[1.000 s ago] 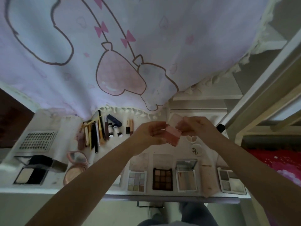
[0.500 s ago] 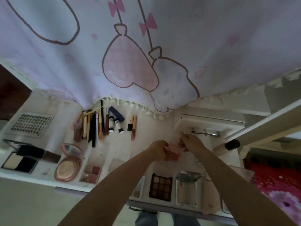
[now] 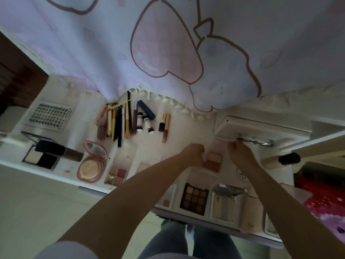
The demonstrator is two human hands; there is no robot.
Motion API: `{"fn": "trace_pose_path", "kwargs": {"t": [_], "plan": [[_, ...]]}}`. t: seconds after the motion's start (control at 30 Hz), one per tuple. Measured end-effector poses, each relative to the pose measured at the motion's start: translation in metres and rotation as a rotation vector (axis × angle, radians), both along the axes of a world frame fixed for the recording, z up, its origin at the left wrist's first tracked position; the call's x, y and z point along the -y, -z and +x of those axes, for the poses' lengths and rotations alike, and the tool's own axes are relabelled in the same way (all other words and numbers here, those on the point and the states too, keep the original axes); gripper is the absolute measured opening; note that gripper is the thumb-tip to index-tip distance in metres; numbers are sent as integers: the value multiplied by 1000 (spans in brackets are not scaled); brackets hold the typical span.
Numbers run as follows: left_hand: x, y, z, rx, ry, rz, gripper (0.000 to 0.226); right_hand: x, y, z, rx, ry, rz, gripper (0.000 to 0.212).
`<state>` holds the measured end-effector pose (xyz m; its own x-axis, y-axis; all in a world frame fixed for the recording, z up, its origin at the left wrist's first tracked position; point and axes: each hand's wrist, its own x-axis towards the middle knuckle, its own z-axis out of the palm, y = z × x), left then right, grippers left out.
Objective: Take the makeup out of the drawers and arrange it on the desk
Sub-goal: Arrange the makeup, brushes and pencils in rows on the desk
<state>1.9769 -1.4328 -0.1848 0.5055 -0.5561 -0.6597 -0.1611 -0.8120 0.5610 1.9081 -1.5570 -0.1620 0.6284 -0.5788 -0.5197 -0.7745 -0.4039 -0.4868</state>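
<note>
1. The left hand (image 3: 194, 153) has curled fingers holding the left edge of the pink blush (image 3: 213, 161), which lies open on the bench (image 3: 188, 128)
2. The right hand (image 3: 240, 153) is just beside it, fingers curled; whether they hold anything cannot be told

bare desk (image 3: 190, 131) behind hands, palettes (image 3: 194, 199) crowding front

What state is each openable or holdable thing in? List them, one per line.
Pink blush palette: open, lying on the desk, left hand touching its edge.
Right hand: curled, apart from the palette; grip unclear.
Round pink compact: open, mirror up.
Brown nine-pan palette: open.
Black compact: open.
Drawer: pulled out.
</note>
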Motion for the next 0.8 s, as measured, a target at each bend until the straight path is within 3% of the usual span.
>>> {"fn": "trace_pose_path", "kwargs": {"t": [0.13, 0.27, 0.33, 0.53, 0.8], "plan": [[-30, -6, 0, 169, -209, -94, 40, -16, -28, -13, 96, -258, -214, 18], [-70, -11, 0, 414, -347, -72, 33, -38, -34, 15, 124, -563, -92, 15], [-90, -13, 1, 489, -395, -35, 32, -55, -25, 43, 154, -608, -21, 18], [-142, -18, 7, 556, -421, 15, 32, -114, 16, 102, 43, -445, 83, 40], [-171, -29, 60, 549, -129, -101, 35, -119, 19, 110, -107, -210, -60, 22]]}}
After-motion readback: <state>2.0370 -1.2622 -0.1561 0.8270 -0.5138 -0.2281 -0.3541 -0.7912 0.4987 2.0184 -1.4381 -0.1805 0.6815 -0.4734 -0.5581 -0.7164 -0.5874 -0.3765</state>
